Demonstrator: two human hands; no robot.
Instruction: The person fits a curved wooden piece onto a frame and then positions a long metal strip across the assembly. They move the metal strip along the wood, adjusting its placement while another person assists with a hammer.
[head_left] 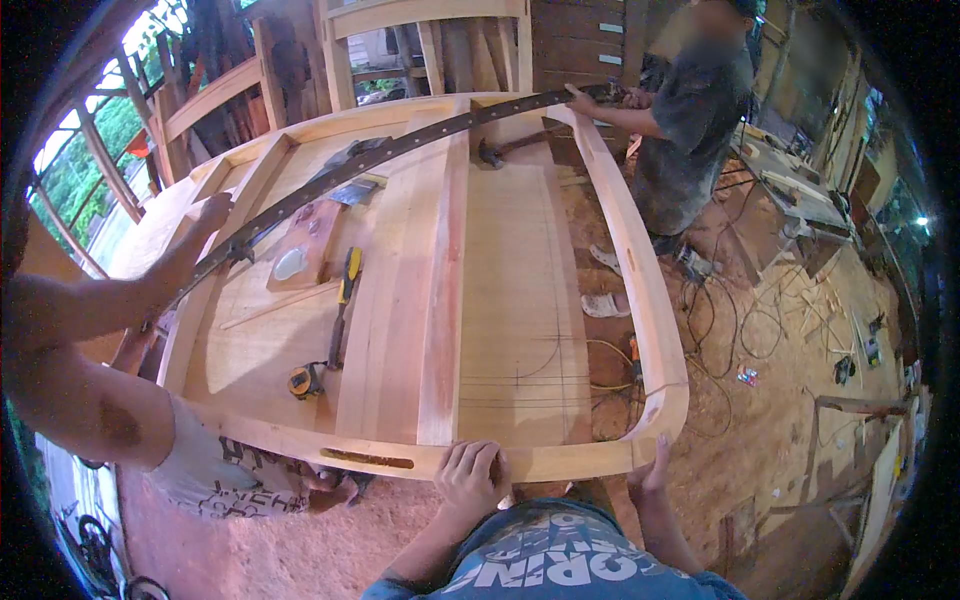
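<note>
A large wooden frame (570,462) with rounded corners lies in front of me. My left hand (470,478) is closed over its near rail, just below the middle crosspiece (440,330). At the near right corner my right hand (650,472) grips the frame from its outer side, part of its fingers hidden. Across the far part of the frame runs a long dark metal bar clamp (390,152) with a row of holes. A co-worker's hand (208,212) is by its left end, and another co-worker's hand (582,100) holds its right end.
On boards inside the frame lie a tape measure (305,380), a yellow-and-black-handled chisel (348,280), a hammer (490,153) and a reddish wooden block (305,245). Co-workers stand left and far right. Cables (700,370) and offcuts litter the dirt floor at right.
</note>
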